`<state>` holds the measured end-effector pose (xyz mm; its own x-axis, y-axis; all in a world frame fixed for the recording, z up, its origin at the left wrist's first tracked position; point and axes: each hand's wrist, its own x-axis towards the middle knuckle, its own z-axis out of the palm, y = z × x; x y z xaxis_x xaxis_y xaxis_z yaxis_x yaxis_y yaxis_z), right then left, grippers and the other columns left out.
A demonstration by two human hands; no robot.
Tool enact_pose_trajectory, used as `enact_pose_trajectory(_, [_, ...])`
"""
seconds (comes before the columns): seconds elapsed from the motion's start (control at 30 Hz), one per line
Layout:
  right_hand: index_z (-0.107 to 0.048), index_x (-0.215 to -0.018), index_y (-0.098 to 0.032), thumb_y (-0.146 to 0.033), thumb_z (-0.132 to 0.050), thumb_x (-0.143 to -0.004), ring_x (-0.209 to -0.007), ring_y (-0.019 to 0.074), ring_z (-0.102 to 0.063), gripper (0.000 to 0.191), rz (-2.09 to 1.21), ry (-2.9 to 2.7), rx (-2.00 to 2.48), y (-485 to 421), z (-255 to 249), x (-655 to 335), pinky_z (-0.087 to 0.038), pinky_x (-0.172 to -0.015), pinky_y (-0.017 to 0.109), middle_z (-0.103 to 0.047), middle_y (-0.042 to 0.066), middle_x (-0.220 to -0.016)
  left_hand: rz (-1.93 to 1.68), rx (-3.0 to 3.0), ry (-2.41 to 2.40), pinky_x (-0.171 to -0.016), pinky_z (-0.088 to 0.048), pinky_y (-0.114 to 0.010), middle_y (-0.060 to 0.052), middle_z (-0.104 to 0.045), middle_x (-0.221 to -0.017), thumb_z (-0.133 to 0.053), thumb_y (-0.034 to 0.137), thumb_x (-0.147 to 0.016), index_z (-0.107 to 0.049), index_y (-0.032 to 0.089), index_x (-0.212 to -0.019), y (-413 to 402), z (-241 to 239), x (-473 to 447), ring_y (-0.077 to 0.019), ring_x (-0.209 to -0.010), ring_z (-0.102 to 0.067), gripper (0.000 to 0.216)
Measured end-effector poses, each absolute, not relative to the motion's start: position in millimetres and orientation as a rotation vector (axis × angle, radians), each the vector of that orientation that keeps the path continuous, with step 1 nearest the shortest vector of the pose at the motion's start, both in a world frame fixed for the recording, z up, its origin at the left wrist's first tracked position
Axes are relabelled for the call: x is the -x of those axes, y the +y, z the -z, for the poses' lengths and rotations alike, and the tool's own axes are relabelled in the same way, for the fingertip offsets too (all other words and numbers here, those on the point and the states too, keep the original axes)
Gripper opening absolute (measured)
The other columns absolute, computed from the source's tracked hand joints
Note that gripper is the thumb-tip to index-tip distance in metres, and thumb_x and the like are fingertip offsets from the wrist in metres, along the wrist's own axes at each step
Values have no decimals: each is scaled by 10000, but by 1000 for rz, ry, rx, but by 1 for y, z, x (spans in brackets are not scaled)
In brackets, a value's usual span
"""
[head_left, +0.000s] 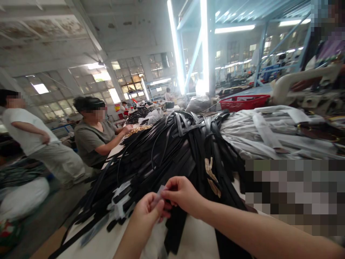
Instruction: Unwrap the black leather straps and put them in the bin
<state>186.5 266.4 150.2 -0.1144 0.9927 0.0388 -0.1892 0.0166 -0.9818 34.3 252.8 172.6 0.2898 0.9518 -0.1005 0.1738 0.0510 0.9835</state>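
My left hand (pixel 147 212) and my right hand (pixel 183 196) meet low in the middle of the view, over a white table (pixel 196 241). Both pinch one small translucent grey strip (pixel 159 191) between thumb and fingers. Just beyond them lies a big heap of black straps (pixel 172 147) that spreads across the table. Some straps carry white paper wraps (pixel 121 198) near my left hand, and tan patches (pixel 211 174) show on others to the right.
A heap of white and grey straps (pixel 269 133) lies at the right, with a red basket (pixel 244 101) behind it. A seated person in a grey shirt (pixel 93 136) works at the table's left side; another person in white (pixel 32 140) stands farther left. White sacks (pixel 21 201) lie on the floor.
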Motion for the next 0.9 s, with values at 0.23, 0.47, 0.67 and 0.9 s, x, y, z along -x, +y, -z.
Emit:
enact_pose_trajectory(0.23, [-554, -630, -150, -442, -824, -558, -407, 67, -481, 404, -1413, -1211, 1050, 260, -142, -179, -341, -391, 167, -516, -62, -441, -1051, -1683, 1286, -800, -501, -349, -89, -745, -857, -697, 441, -711, -743, 188, -792, 258, -169, -31, -285, -855, -675, 270])
enact_pose_trajectory(0.47, [-669, -794, -113, -353, -725, -694, -470, 70, -567, 266, -1360, -1313, 1043, 271, -173, -200, -478, -474, 195, -635, -14, -613, -1125, -1709, 1432, -652, -472, -328, -48, -712, -645, -710, 533, -636, -724, 205, -653, 261, -176, -21, -270, -675, -635, 328])
enact_pose_trajectory(0.67, [-615, -953, -97, -161, -569, -872, -556, 81, -621, 113, -954, -1256, 1352, 326, -206, -240, -536, -566, 217, -672, 25, -740, -1086, -1601, 1336, -622, -462, -299, -56, -714, -649, -745, 572, -612, -740, 169, -697, 261, -173, -14, -241, -654, -620, 412])
enact_pose_trajectory(0.9, [-597, -1124, -121, -322, -595, -913, -1012, 224, -609, 292, -418, -1348, 1776, 409, -249, -286, -521, -857, 416, -606, 102, -1156, -1126, -1569, 1287, -604, -438, -279, -41, -686, -625, -745, 508, -636, -718, 159, -683, 258, -168, -19, -205, -625, -589, 353])
